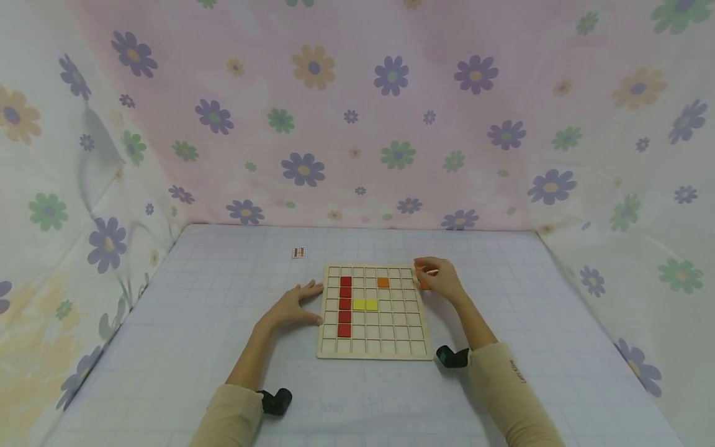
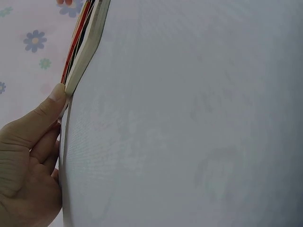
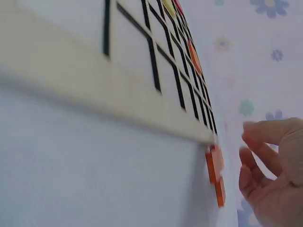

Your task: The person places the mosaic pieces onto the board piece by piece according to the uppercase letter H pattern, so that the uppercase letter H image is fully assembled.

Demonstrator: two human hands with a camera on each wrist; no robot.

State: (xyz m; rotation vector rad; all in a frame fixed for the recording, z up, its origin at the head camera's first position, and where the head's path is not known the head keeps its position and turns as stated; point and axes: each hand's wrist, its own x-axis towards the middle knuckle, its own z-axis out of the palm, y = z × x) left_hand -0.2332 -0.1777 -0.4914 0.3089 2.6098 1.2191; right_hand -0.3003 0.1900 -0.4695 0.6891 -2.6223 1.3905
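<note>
A square wooden grid board [image 1: 375, 357] lies on the table. A column of several red tiles [image 1: 345, 304] fills part of its left side, with two yellow tiles [image 1: 365, 305] beside it and one orange tile [image 1: 383, 282] toward the upper right. My left hand [image 1: 292, 307] rests against the board's left edge, thumb and fingers spread apart. Off the upper right corner, my right hand [image 1: 442, 279] hovers over loose orange tiles [image 3: 215, 165], its fingers loosely bent. The right wrist view shows no tile between thumb and index finger. My hand partly hides these tiles in the head view.
A small card with a printed grid pattern [image 1: 299, 252] lies behind the board. The white table [image 1: 380, 400] meets flower-patterned cloth walls at the back and sides. Dark wrist cameras stick out at the left cuff [image 1: 276, 402] and the right cuff [image 1: 452, 357].
</note>
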